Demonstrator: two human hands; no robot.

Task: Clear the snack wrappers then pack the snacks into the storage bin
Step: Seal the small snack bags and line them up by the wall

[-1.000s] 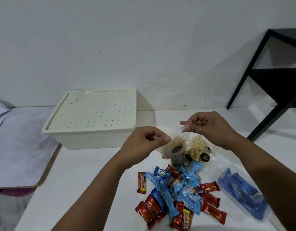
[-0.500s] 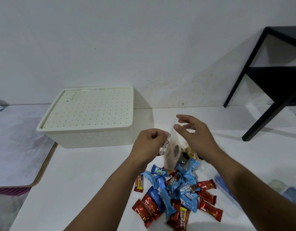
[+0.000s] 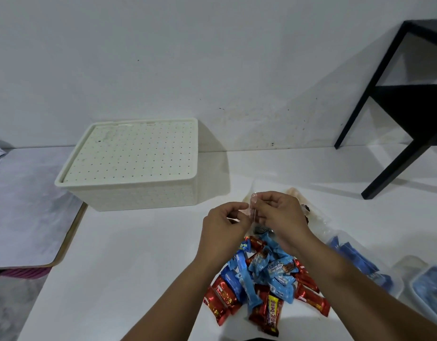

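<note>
Your left hand [image 3: 224,225] and right hand [image 3: 277,217] both pinch the clear snack bag [image 3: 253,212] top, fingers curled. Wrapped snacks [image 3: 264,279] lie heaped at 6 o'clock. The lidded storage bin [image 3: 131,163] sits at 10 o'clock, bare tabletop [image 3: 129,254] below it.

I see from one camera on the head, looking forward and down, close over the table [image 3: 129,254].

Cream storage bin [image 3: 136,168], lid speckled with dark dots, far left; red and light-blue snack bars [image 3: 264,279] heaped near; dark-blue packs [image 3: 355,260], perhaps foil, right; black stand [image 3: 394,99] far right.
</note>
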